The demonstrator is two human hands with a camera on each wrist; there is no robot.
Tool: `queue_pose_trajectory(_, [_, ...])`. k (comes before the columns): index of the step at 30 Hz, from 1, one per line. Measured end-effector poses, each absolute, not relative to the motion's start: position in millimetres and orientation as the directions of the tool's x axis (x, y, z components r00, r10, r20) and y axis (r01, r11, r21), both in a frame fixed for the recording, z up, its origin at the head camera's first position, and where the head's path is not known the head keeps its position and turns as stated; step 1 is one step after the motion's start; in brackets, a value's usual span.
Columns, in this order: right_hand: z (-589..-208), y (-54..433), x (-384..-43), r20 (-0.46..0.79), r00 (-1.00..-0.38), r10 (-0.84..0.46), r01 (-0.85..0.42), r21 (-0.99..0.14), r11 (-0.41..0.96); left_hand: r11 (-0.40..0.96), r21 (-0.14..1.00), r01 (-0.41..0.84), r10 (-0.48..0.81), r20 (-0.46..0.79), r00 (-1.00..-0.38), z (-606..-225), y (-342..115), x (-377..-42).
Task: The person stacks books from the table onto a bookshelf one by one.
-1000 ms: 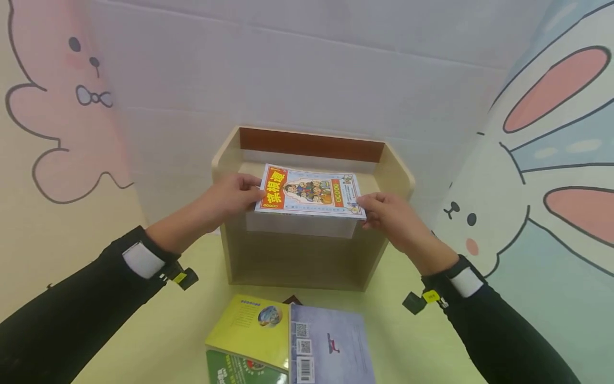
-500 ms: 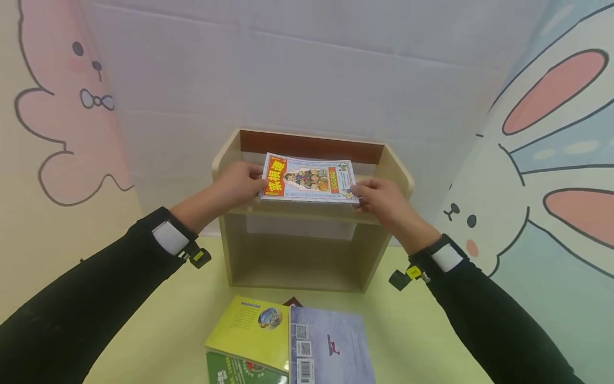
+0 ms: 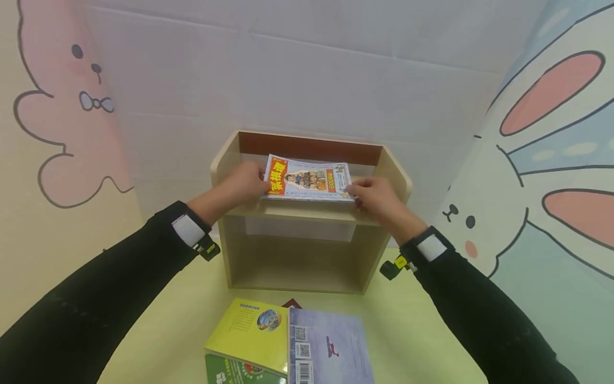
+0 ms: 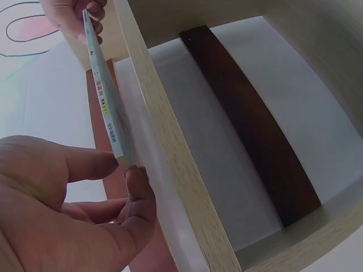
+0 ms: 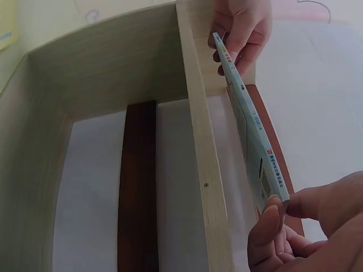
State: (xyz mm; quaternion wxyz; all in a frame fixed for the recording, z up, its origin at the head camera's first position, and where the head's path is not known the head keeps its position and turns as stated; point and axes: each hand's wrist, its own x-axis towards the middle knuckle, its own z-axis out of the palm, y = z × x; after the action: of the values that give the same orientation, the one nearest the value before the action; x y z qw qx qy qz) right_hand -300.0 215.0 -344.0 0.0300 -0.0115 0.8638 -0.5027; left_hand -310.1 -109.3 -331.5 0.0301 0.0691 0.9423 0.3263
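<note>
A thin book (image 3: 307, 180) with a red-and-yellow title and a cartoon group on its cover lies flat between my two hands. My left hand (image 3: 247, 184) pinches its left end and my right hand (image 3: 376, 201) pinches its right end. In both wrist views the book's spine (image 4: 105, 102) shows edge-on, close over the middle board (image 5: 207, 170) of a small wooden bookshelf (image 3: 223, 224). Thumb and fingers grip either side of the book at each end. In the head view the book overlaps the upper compartment.
In front of the bookshelf lie a yellow book (image 3: 254, 333), a green book (image 3: 240, 373) partly under it, and a purple-blue book (image 3: 331, 346). A dark red corner (image 3: 292, 303) peeks out behind them. Walls with a cartoon rabbit (image 3: 479, 224) and a pink animal (image 3: 72, 106) flank the shelf.
Both hands have carried the book forward, away from me, from in front of the bookshelf to over its middle board. The books on the table stay where they were.
</note>
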Motion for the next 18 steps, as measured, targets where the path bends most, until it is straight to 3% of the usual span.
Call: queue_pose_trajectory(18, [-355, 203, -317, 0.038, -0.995, -0.091, -0.090, -0.731, 0.676, 0.863, 0.487, 0.134, 0.162, -0.017, -0.987, -336, -108, -313])
